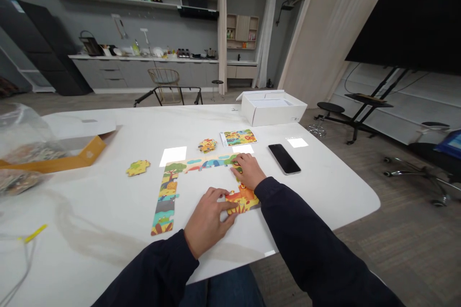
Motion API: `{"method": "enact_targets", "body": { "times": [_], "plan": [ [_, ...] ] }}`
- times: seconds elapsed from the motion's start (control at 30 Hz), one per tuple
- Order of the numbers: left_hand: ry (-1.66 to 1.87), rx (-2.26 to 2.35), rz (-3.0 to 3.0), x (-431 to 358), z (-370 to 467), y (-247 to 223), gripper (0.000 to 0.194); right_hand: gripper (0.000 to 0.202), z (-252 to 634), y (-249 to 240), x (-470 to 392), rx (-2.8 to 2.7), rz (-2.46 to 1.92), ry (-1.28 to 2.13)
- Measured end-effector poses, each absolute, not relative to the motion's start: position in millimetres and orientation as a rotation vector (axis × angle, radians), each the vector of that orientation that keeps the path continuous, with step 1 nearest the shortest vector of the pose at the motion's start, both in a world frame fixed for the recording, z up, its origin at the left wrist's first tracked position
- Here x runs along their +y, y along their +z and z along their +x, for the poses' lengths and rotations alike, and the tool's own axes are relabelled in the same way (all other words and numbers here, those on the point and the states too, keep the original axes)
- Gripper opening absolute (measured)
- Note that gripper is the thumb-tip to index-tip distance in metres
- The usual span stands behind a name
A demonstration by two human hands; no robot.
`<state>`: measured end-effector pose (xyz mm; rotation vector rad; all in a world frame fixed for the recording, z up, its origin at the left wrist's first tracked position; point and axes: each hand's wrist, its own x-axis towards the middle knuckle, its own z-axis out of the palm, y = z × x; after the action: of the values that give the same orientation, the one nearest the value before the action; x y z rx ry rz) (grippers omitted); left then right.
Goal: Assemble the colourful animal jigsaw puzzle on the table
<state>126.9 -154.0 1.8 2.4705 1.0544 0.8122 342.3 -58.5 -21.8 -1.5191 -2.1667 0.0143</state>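
Observation:
A partly joined jigsaw puzzle lies flat on the white table, its top strip [209, 164] and left strip [165, 204] meeting at a corner. My left hand [207, 220] holds a yellow-orange puzzle piece [242, 205] at the lower right part, thumb and fingers at its left edge. At the upper right corner, my right hand [249, 170] has its bent fingers on the puzzle's edge pieces, which it partly covers. Beyond the top strip are a pile of loose pieces [207, 145] and a picture card [239, 137]. A yellow-green stack of pieces [138, 168] sits to the left.
A black phone [284, 159] lies to the right on the table [334, 187]. An open white box [272, 108] stands at the far edge. On the left are an orange box [84, 154], plastic bags of pieces [27, 144] and a yellow tie [35, 233] with cords.

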Motion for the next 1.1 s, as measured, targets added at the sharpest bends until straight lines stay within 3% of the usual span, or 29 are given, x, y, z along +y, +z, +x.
{"method": "enact_targets", "body": {
  "times": [0.27, 0.4, 0.5, 0.6, 0.77, 0.93, 1.1],
  "plan": [
    [0.671, 1.064, 2.541, -160, 127, 3, 0.022, 0.021, 342, -22, -59, -2.171, -1.517, 0.020],
    [0.760, 1.007, 2.486, -152, 112, 15, 0.032, 0.023, 345, -22, -58, -2.104, -1.443, 0.067],
    [0.971, 1.056, 2.419, -118, 62, 24, 0.030, 0.026, 352, -23, -54, -1.983, -1.362, 0.083],
    [1.123, 1.464, 2.228, -69, -19, 16, 0.027, 0.025, 358, -22, -51, -1.872, -1.354, 0.161],
    [1.120, 1.991, 1.927, -17, -135, -14, 0.043, 0.032, 361, -18, -50, -1.795, -1.395, 0.290],
    [0.943, 1.851, 1.947, -9, -151, -20, 0.066, 0.042, 362, -18, -50, -1.770, -1.432, 0.325],
    [0.920, 1.802, 2.081, -2, -141, -23, 0.059, 0.048, 361, -18, -51, -1.759, -1.443, 0.331]
  ]
}}
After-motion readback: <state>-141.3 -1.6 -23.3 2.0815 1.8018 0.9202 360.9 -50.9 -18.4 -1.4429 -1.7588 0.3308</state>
